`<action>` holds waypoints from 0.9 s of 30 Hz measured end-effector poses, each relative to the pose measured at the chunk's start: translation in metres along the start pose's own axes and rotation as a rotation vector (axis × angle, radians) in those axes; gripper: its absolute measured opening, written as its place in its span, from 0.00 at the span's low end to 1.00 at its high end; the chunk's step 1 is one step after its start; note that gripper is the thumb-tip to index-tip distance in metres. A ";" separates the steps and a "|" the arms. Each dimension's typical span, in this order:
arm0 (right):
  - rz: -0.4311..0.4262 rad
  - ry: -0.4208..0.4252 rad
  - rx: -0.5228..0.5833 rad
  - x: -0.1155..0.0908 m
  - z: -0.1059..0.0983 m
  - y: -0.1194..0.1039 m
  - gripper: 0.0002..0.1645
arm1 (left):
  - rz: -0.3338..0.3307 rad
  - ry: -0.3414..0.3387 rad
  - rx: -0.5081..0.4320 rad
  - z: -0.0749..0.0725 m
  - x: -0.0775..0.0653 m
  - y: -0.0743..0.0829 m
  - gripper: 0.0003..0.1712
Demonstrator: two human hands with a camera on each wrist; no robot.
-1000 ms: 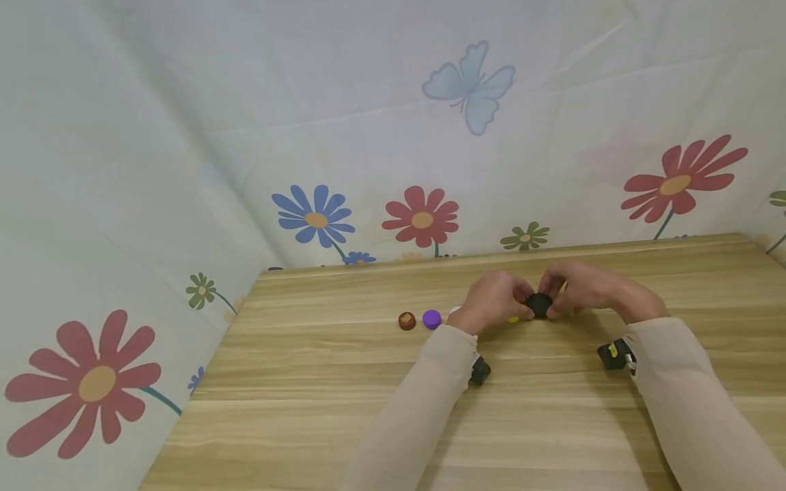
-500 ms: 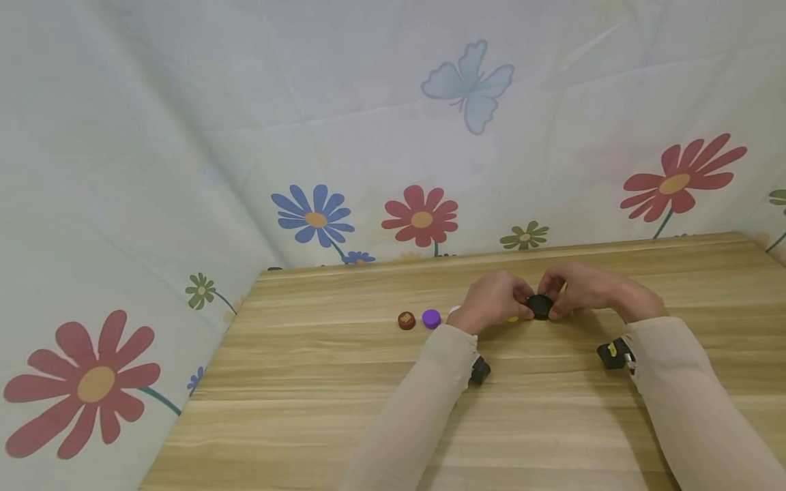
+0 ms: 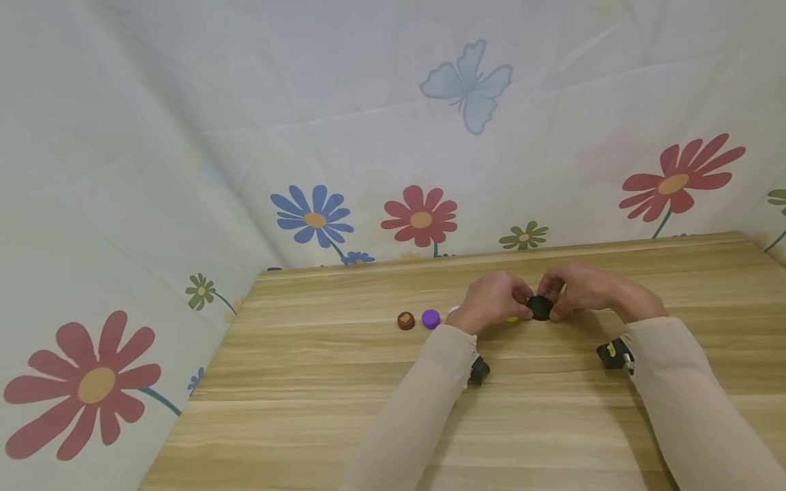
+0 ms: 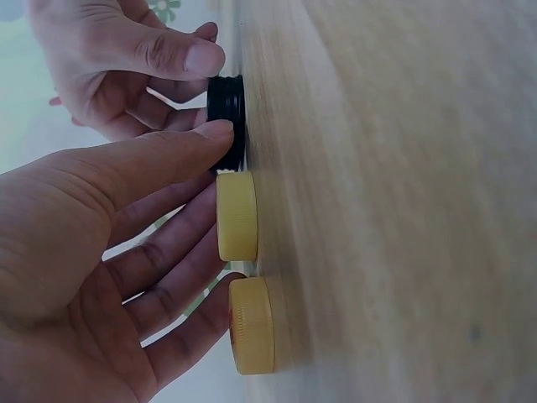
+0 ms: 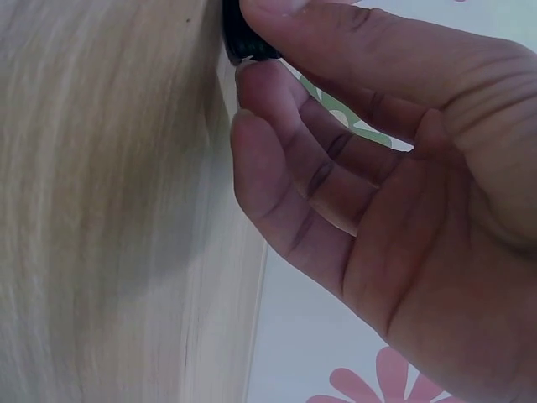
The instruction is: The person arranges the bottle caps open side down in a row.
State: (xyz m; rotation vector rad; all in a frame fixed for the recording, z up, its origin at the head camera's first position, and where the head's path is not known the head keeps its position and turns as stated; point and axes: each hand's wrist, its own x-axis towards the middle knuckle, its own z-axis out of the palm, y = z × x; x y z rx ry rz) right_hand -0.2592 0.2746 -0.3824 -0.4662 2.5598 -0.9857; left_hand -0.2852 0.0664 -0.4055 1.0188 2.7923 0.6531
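Observation:
A black bottle cap (image 3: 540, 308) lies flat at the tabletop, right of the middle, between the two hands. My left hand (image 3: 493, 300) pinches it from the left with thumb and fingers. From the right my right hand (image 3: 583, 288) pinches its other side. In the left wrist view the ridged side of the black cap shows between the two thumbs. Beside it, under the left fingers, stand a yellow cap (image 4: 237, 217) and a more orange-yellow cap (image 4: 253, 326). Those two are mostly hidden behind the left hand in the head view.
Left of the hands, a brown cap (image 3: 406, 320), a purple cap (image 3: 430, 318) and a partly covered white cap (image 3: 454, 309) continue the row. The wooden table (image 3: 295, 395) backs onto a flower-printed cloth (image 3: 344, 123), which also hangs at the left.
The black cap has shifted very slightly toward the person, with the fingers of both hands staying on it. Otherwise the hands and other caps keep their places.

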 end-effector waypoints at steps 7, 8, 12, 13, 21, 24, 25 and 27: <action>0.000 0.002 -0.020 0.001 0.001 -0.001 0.23 | -0.003 -0.002 0.006 -0.001 -0.001 -0.001 0.17; -0.003 0.001 -0.026 0.001 0.000 -0.002 0.24 | -0.005 -0.001 0.008 -0.002 -0.001 -0.001 0.17; 0.012 0.003 -0.038 0.000 0.000 -0.002 0.29 | 0.002 0.007 -0.018 -0.002 -0.003 -0.005 0.17; 0.022 0.004 -0.036 0.000 0.000 -0.003 0.31 | 0.005 0.016 -0.032 -0.003 -0.004 -0.007 0.17; 0.017 0.196 -0.082 -0.001 0.004 -0.008 0.38 | -0.059 0.178 -0.128 -0.009 -0.014 -0.025 0.25; -0.006 0.332 -0.175 0.000 0.005 -0.012 0.42 | -0.110 0.240 -0.082 -0.018 -0.019 -0.030 0.29; -0.009 0.364 -0.210 0.000 0.005 -0.013 0.43 | -0.117 0.255 -0.042 -0.022 -0.020 -0.033 0.30; -0.019 0.418 -0.277 0.001 0.005 -0.015 0.46 | -0.134 0.279 0.030 -0.030 -0.023 -0.038 0.34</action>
